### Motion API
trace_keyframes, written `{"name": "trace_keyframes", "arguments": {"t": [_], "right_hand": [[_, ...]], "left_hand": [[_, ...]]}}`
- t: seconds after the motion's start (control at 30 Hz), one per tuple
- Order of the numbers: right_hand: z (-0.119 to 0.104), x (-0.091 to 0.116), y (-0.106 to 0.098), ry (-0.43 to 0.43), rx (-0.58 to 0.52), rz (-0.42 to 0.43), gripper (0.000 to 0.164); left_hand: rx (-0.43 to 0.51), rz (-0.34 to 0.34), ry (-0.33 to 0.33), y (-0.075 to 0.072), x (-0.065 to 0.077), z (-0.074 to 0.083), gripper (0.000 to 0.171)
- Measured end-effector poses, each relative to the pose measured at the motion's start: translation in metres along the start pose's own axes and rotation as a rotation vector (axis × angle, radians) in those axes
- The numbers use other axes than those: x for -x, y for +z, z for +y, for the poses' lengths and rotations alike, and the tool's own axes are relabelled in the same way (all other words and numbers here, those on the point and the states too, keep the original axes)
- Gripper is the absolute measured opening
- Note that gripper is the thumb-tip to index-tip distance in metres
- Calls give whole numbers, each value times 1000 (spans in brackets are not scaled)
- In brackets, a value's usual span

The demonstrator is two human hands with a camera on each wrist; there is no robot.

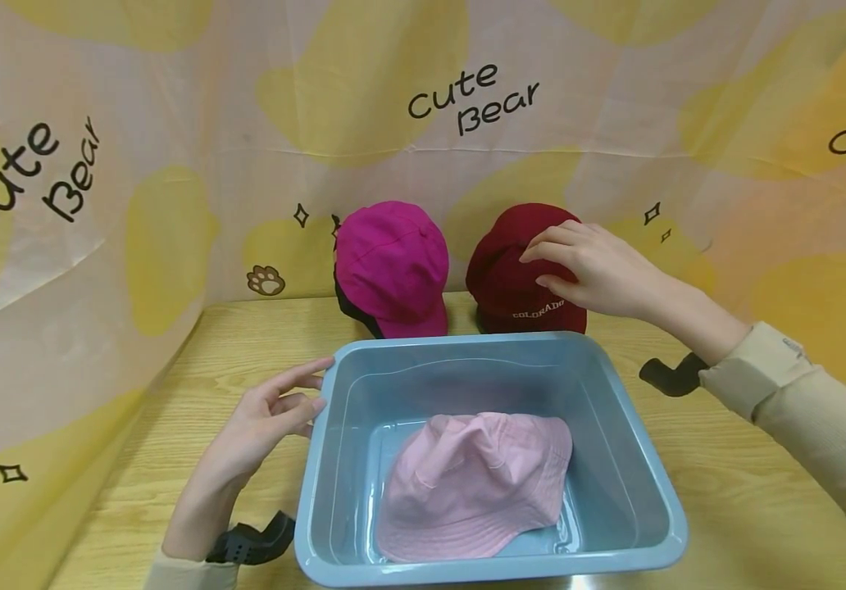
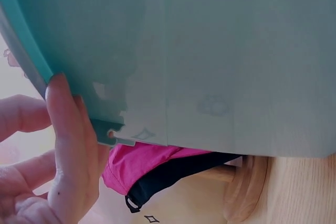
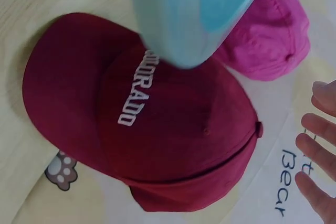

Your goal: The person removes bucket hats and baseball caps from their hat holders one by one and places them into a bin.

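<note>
Tub (image 1: 460, 385), blue and shiny, fills the lower middle of the head view, with a pink hat (image 1: 478, 483) lying slumped on its floor, apparently because nothing props up its crown. Behind the tub, at upper centre, a magenta cap (image 1: 393, 258) stands to the left of a red cap (image 1: 500, 266) lettered COLORADO. In the left wrist view a wooden stand (image 2: 247, 190) shows beside the magenta cap and probably holds it up; what supports the red one is hidden. Left hand (image 1: 264, 418), at lower left, touches the tub's upper-left rim with loose fingers, not wrapped around it, likely to steady it. Right hand (image 1: 593, 266), right of centre, hovers by the red cap, thumb and fingers wide apart, holding nothing; the right wrist view shows a gap between its fingers and that cap.
</note>
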State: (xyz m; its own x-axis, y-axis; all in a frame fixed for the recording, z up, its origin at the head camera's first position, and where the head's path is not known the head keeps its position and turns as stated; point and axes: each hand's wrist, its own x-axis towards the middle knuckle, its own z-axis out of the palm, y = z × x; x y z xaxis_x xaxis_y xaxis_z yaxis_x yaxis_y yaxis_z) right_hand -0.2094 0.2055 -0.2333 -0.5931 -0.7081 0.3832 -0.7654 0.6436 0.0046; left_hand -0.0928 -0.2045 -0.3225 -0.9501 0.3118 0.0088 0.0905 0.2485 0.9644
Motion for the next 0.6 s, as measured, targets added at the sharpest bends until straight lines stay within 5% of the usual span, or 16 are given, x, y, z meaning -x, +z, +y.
{"name": "trace_keyframes", "arguments": {"t": [0.6], "right_hand": [[22, -10, 10, 48, 19, -47, 36]], "left_hand": [[78, -8, 3, -1, -3, -5, 55]]}}
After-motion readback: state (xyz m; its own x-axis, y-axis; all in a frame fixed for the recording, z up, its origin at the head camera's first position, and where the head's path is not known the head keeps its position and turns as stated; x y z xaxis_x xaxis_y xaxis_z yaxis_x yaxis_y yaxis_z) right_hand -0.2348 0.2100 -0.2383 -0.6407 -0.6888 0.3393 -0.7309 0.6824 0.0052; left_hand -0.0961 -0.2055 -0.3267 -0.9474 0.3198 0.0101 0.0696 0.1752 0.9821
